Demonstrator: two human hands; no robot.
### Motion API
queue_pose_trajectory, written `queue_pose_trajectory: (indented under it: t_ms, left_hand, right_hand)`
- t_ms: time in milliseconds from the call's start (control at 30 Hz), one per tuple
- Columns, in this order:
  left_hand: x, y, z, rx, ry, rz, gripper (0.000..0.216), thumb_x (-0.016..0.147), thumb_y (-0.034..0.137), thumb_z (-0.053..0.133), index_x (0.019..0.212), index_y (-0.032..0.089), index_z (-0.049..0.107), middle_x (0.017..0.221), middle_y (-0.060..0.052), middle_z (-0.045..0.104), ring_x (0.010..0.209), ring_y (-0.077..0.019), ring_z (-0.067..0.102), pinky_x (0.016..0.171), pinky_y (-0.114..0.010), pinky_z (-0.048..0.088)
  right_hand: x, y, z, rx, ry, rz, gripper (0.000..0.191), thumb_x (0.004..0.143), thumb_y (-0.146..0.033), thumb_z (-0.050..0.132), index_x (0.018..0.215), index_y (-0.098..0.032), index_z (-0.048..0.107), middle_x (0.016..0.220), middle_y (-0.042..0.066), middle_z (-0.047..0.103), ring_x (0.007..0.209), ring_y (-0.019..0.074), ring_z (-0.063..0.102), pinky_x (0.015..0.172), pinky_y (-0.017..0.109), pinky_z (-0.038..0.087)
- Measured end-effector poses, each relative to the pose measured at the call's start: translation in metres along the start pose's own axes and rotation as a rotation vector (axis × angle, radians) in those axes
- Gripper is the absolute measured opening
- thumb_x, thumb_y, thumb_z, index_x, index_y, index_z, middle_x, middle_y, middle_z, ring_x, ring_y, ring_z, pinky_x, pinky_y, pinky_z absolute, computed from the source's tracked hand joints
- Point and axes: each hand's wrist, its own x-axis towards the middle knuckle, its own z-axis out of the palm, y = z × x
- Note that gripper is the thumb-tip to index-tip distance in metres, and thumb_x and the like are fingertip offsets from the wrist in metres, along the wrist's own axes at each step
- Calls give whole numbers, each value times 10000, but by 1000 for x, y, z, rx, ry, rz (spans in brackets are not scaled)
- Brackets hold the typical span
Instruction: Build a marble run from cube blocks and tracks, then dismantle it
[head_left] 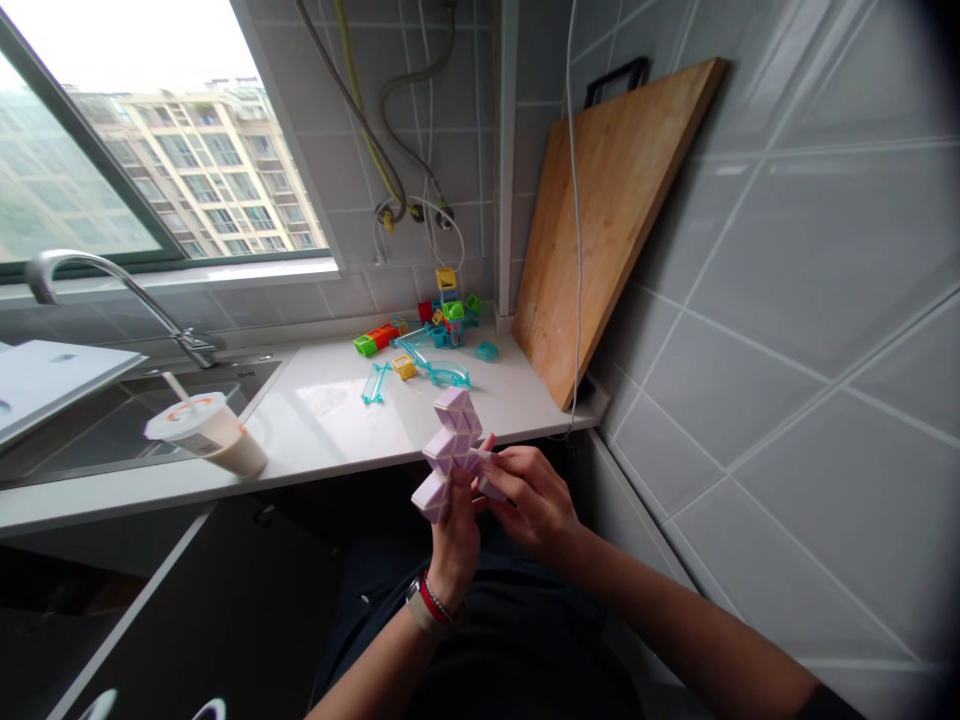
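Note:
A pink and white folding snake puzzle [450, 445] is held up in front of me, below the white counter's edge. My left hand [453, 540] grips its lower part, fingers wrapped round it; a red band and a watch sit on that wrist. My right hand [532, 500] pinches the puzzle's right side with fingers and thumb. The upper segments stick up free above both hands.
On the white counter [330, 430] lie several colourful plastic track pieces [431, 335], and a lidded cup with a straw [206, 432] stands beside the sink [127, 425] with its tap [112, 290]. A wooden cutting board [607, 220] leans on the tiled wall at right.

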Motion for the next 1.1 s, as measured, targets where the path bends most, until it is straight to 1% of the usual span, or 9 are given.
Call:
queue_pose_trajectory:
  t_ms: [233, 433, 600, 700, 767, 833, 900, 967, 1100]
  left_hand:
    - [2, -1, 3, -31, 16, -47, 649, 996, 679, 454, 1309, 181, 728, 1423, -123, 667, 1308, -301, 631, 1090, -387, 525]
    - [11, 13, 9, -135, 51, -54, 597, 976, 643, 542, 1208, 142, 770, 1354, -115, 709, 1397, -287, 558, 1239, -376, 354]
    - [11, 27, 17, -414, -27, -219, 624, 975, 657, 537, 1362, 186, 670, 1344, -136, 713, 1376, -305, 579, 1190, -460, 426]
    - [12, 30, 15, -430, -11, -169, 608, 984, 629, 548, 1444, 233, 598, 1391, -132, 686, 1366, -307, 587, 1143, -464, 473]
    - [16, 30, 11, -388, 2, -86, 589, 992, 637, 523, 1418, 242, 623, 1430, -123, 662, 1370, -303, 580, 1134, -445, 480]
    - [19, 28, 7, -339, -14, -6, 605, 984, 675, 494, 1376, 247, 662, 1480, -115, 625, 1389, -306, 559, 1133, -433, 479]
    - [20, 26, 4, -283, -47, 58, 670, 946, 738, 489, 1373, 255, 672, 1522, -115, 587, 1417, -320, 526, 1139, -437, 471]
    - [19, 23, 3, -217, -88, 74, 768, 885, 809, 499, 1389, 255, 668, 1530, -129, 575, 1437, -336, 499, 1149, -441, 458]
    - [16, 18, 1, -214, -145, 26, 754, 854, 776, 600, 1403, 261, 654, 1493, -149, 600, 1375, -352, 554, 1082, -445, 512]
  right_hand:
    - [-1, 6, 9, 37, 65, -30, 638, 877, -63, 706, 1459, -274, 550, 1154, 116, 697, 1137, 284, 660, 935, 443, 625]
    - [-2, 2, 10, -35, -4, -103, 396, 912, -84, 685, 1281, -226, 673, 1117, 83, 717, 1181, 264, 631, 1009, 420, 586]
    - [6, 14, 2, -134, -115, -189, 257, 950, -117, 647, 1158, -253, 713, 1254, 37, 704, 1242, 245, 599, 1074, 416, 537]
    - [13, 12, -5, -59, -150, -153, 318, 938, -92, 623, 1191, -268, 701, 1403, 74, 614, 1346, 269, 538, 1113, 448, 513]
    - [18, 4, -9, 90, -146, -36, 430, 926, -94, 598, 1317, -268, 642, 1491, 115, 529, 1381, 289, 515, 1123, 492, 504]
    - [22, -5, -11, 307, -83, 196, 460, 941, -153, 586, 1389, -254, 581, 1491, 141, 517, 1332, 285, 561, 1088, 501, 531]
    - [26, -12, -11, 591, -49, 495, 374, 977, -264, 592, 1350, -230, 587, 1372, 141, 611, 1204, 261, 647, 993, 456, 589]
    - [29, -15, -9, 917, -138, 749, 347, 987, -377, 617, 1291, -210, 604, 1208, 117, 698, 1049, 233, 711, 872, 398, 632]
    - [34, -13, -10, 1240, -263, 916, 436, 938, -459, 705, 1274, -193, 630, 1110, 87, 736, 913, 203, 736, 766, 341, 644]
